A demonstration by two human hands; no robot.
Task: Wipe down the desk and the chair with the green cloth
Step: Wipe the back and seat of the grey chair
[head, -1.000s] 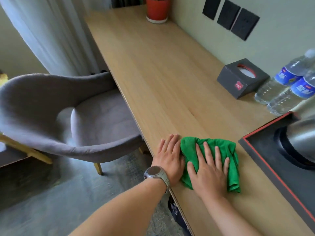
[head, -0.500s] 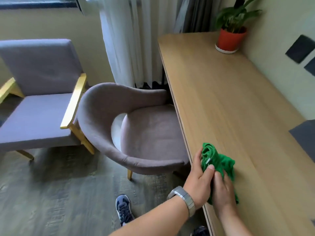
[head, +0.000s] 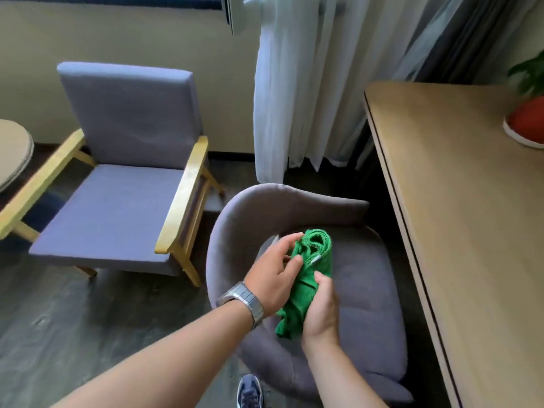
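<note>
Held bunched green cloth (head: 306, 278) above seat of grey tub chair (head: 362, 290), beside desk (head: 459, 201). Right hand (head: 322, 307) closed around lower half; left hand (head: 273, 278) half open, fingertips pinching upper folds. Long axis ran near-to-far, looped end pointing away. Risk, as judged: loose lower corner slipping free mid-regrip, dropping onto seat.

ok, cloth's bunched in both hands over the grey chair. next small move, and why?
Probably lower the green cloth onto the grey chair seat and start wiping: both the left hand and right hand hold it above the seat.
</note>
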